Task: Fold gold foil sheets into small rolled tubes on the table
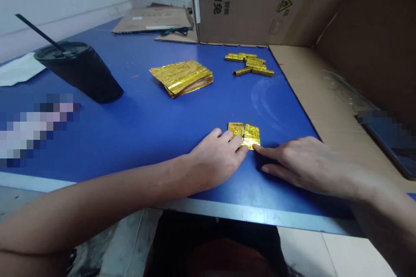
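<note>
A small sheet of gold foil paper [252, 134], folded over in two panels with a gap between them, lies on the blue table near its front edge. My left hand [216, 156] rests palm down on its left part, fingers curled and pressed onto the paper, which covers some of it. From the right, my right hand [303, 162] touches the lower right corner with the tip of its stretched index finger. Its thumb is held apart below, and the other fingers are mostly hidden.
Farther back sits a stack of gold foil paper [182, 75]. Several folded gold pieces [255, 62] lie at the back right, before a cardboard box [247, 4]. A dark tumbler with a straw [87, 73] stands left; a phone [390, 143] lies far right on cardboard.
</note>
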`<state>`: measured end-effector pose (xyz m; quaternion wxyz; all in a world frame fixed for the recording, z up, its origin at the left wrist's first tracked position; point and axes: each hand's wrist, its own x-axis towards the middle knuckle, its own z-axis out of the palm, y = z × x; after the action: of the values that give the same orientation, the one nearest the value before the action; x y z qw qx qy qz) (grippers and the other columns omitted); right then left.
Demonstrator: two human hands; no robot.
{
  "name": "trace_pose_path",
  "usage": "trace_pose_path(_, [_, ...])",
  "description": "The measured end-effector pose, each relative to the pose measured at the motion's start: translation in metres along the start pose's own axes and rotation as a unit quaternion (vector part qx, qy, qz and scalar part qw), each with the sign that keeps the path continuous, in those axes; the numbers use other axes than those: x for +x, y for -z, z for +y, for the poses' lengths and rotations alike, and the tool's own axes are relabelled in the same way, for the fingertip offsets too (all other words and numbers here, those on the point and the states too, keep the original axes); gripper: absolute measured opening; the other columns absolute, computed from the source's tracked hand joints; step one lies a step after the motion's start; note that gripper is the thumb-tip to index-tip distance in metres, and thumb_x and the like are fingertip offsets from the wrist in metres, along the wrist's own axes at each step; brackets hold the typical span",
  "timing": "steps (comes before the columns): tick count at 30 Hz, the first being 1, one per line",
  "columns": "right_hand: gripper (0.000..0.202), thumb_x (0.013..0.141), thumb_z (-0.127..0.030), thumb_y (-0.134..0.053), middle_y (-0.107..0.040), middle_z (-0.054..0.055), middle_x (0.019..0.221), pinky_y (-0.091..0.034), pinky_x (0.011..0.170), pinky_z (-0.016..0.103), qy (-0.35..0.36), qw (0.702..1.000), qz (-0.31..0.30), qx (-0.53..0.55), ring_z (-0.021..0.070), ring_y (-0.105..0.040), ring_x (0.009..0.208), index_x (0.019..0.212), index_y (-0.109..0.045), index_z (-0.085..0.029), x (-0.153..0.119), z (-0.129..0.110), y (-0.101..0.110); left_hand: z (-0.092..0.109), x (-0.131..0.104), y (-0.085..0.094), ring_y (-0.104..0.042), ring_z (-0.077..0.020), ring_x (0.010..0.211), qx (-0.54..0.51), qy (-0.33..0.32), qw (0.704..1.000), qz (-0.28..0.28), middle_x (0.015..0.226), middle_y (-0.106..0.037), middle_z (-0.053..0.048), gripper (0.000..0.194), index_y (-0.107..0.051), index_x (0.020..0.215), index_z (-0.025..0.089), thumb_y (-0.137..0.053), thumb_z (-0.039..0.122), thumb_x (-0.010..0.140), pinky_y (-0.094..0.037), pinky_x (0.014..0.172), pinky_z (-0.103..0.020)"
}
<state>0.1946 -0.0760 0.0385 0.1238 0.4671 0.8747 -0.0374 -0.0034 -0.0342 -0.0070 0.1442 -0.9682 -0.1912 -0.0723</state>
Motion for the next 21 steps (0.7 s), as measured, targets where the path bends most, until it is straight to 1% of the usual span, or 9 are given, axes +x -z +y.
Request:
trace_pose_path(4, [0.028,0.085,-0.036,-0.04,-0.065,0.003,0.061,-0.028,0.045,0.027,-0.001,1.0,0.005,-0.003,0.0163,-0.056,0.048,0.101,-0.058,-0.023,-0.003,0.002,0.001,0.0,-0.001,0.001,-0.05,-0.0211,0.077,-0.007,0.01,1.0,0.0,0.087,-0.056,-0.008,0.026,-0.054,0.106,0.017,-0.039,0.023,0.086,-0.026,0.061,-0.031])
trace_pose_path(8, [0.029,0.085,-0.038,-0.039,-0.062,0.003,0.057,-0.027,0.044,0.028,0.011,1.0,0.001,-0.003,0.0164,-0.054,0.045,0.096,-0.059,-0.02,-0.006,-0.002,-0.001,-0.003,0.0,0.003,-0.052,-0.0212,0.077,-0.011,0.013,1.0,-0.013,0.09,-0.058,-0.007,0.027,-0.054,0.108,0.019,-0.041,0.023,0.085,-0.027,0.063,-0.033])
trace_pose_path(10, [0.032,0.085,-0.039,-0.04,-0.061,0.003,0.057,-0.029,0.046,0.028,0.028,0.999,-0.01,0.019,0.0166,-0.054,0.047,0.101,-0.057,-0.018,-0.006,-0.006,0.0,-0.007,0.0,0.003,-0.052,-0.0227,0.081,-0.014,0.012,0.999,-0.026,0.093,-0.059,-0.007,0.029,-0.053,0.11,0.019,-0.042,0.022,0.084,-0.029,0.068,-0.035])
trace_pose_path(13, [0.04,0.085,-0.039,-0.04,-0.062,0.004,0.06,-0.033,0.048,0.028,0.055,0.996,-0.029,0.064,0.0174,-0.056,0.05,0.113,-0.05,-0.013,-0.004,-0.013,0.003,-0.014,0.0,0.002,-0.051,-0.0262,0.096,-0.023,0.025,0.999,-0.042,0.105,-0.059,-0.007,0.032,-0.051,0.114,0.021,-0.043,0.02,0.083,-0.029,0.081,-0.041])
trace_pose_path(15, [0.046,0.084,-0.04,-0.041,-0.063,0.005,0.062,-0.034,0.049,0.029,0.064,0.994,-0.037,0.081,0.0183,-0.057,0.052,0.119,-0.046,-0.011,-0.002,-0.016,0.005,-0.018,0.0,-0.001,-0.047,-0.0283,0.107,-0.031,0.038,0.998,-0.049,0.116,-0.055,-0.007,0.034,-0.049,0.117,0.022,-0.042,0.022,0.084,-0.025,0.089,-0.046])
trace_pose_path(17, [0.05,0.083,-0.041,-0.041,-0.063,0.007,0.063,-0.035,0.049,0.029,0.07,0.992,-0.04,0.092,0.0188,-0.057,0.052,0.121,-0.044,-0.008,-0.001,-0.018,0.006,-0.02,-0.001,-0.002,-0.043,-0.0291,0.113,-0.043,0.053,0.996,-0.057,0.125,-0.05,-0.007,0.035,-0.046,0.12,0.022,-0.04,0.025,0.086,-0.022,0.093,-0.048])
trace_pose_path(19, [0.052,0.083,-0.043,-0.041,-0.064,0.007,0.063,-0.035,0.049,0.029,0.075,0.991,-0.046,0.103,0.0192,-0.057,0.053,0.122,-0.043,-0.008,-0.001,-0.019,0.006,-0.022,-0.001,-0.003,-0.042,-0.0287,0.115,-0.057,0.069,0.993,-0.071,0.129,-0.046,-0.008,0.037,-0.044,0.122,0.02,-0.04,0.03,0.087,-0.022,0.094,-0.049])
trace_pose_path(21, [0.053,0.083,-0.044,-0.041,-0.064,0.008,0.065,-0.036,0.05,0.03,0.073,0.99,-0.053,0.109,0.02,-0.058,0.054,0.123,-0.042,-0.008,-0.001,-0.019,0.005,-0.022,-0.001,-0.003,-0.04,-0.0291,0.117,-0.069,0.08,0.991,-0.084,0.131,-0.043,-0.009,0.044,-0.041,0.125,0.016,-0.04,0.038,0.086,-0.022,0.096,-0.05])
